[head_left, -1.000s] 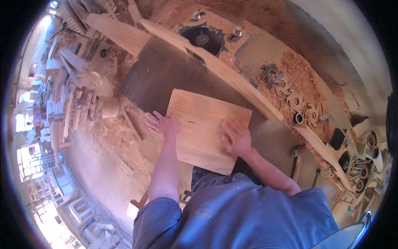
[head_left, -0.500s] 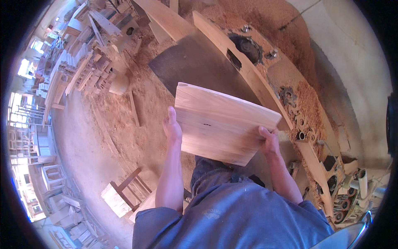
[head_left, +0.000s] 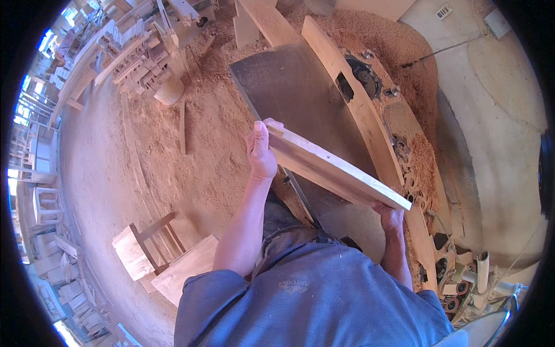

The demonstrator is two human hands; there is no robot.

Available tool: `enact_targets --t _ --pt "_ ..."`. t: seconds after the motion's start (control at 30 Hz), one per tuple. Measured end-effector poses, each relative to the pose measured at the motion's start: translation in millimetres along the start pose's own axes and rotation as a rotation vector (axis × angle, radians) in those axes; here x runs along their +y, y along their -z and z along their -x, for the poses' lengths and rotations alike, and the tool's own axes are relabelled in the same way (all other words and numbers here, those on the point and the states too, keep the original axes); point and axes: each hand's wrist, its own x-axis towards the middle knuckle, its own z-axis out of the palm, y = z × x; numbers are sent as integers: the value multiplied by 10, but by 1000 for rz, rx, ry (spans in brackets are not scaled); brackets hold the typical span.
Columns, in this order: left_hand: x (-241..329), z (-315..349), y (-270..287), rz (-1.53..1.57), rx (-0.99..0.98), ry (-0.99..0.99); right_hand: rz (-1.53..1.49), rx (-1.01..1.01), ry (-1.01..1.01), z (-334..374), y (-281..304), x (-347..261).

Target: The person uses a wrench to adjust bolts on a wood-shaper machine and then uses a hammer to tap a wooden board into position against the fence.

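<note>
A pale wooden board [head_left: 332, 166] is tilted up in front of me, one long edge toward me and its broad face seen at a slant. My left hand [head_left: 262, 151] grips its left end, thumb on top. At the other end my right hand [head_left: 389, 216] holds the lower right corner, its fingers partly hidden under the wood. Beneath and beyond the board lies the dark metal table [head_left: 295, 87] of a woodworking machine. A long wooden fence [head_left: 365, 118] with a cut-out slot runs along that table's right side, close to the board's right end.
Sawdust [head_left: 208, 133] covers the floor left of the machine and heaps behind the fence. Stacked wood pieces [head_left: 141, 69] stand far left, near a round pale container [head_left: 169, 91]. Boards [head_left: 185, 269] lie at lower left. Metal rings [head_left: 413, 188] and tools crowd the right side.
Both hands have tipped the board from facing me broadly to nearly edge-on. My left hand has risen and shifted right; my right hand has moved slightly right and down. The view has shifted.
</note>
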Motion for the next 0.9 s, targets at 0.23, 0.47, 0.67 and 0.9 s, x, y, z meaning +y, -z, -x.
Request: enact_targets --t 0.23,0.47,0.67,0.9 --pt "91 81 39 -36 -49 -6 0 -80 81 109 -18 -65" --pt "103 119 45 87 -54 -10 71 -131 113 217 -62 -311" --pt "229 142 45 178 -41 -1 103 -159 157 257 -97 -339" --pt "307 205 94 172 -10 16 99 -155 281 374 -146 -270"
